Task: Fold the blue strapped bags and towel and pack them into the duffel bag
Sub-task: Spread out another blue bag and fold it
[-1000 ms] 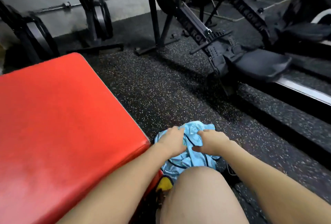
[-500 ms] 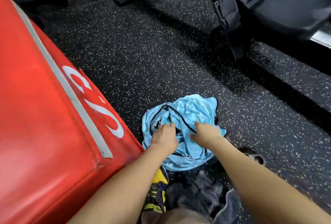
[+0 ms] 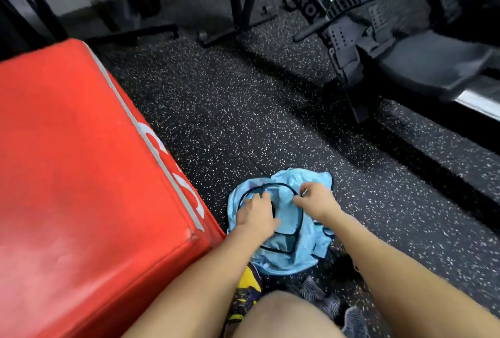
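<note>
Head view: crumpled blue bag (image 3: 286, 256), speckled floor (image 3: 243, 121)

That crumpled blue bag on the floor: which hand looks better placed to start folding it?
Probably the right hand: it pinches the blue bag near its far edge and could draw it over. The left hand lies nearer the middle, better suited to pinning it down.
</note>
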Available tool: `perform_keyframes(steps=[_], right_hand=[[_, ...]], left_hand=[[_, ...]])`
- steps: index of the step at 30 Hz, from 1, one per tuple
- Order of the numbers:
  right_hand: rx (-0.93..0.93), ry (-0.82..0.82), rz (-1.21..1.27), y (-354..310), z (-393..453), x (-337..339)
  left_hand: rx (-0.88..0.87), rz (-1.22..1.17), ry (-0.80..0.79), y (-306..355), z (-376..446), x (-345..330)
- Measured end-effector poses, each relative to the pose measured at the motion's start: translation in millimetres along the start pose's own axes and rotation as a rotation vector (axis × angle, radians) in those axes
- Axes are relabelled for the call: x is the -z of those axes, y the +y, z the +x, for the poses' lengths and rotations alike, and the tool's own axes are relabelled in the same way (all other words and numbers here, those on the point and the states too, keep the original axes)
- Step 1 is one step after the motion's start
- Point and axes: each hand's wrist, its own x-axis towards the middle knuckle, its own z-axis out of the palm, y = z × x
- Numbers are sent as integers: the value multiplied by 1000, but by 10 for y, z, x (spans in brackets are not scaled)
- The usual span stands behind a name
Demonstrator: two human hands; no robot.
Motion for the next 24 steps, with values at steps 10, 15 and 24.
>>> perform_keyframes(steps=[10, 15, 24], right_hand=[[350, 161, 382, -1934, -1042, 1422], [575, 190, 422, -3064, -1862, 1921], [953, 209, 513, -5238, -3395, 2331]], left_hand=[[-36, -339, 449, 220, -1005, 1750], [-94, -328, 687, 90, -1715, 2864], [-102, -298, 1161, -677, -3348, 4881]])
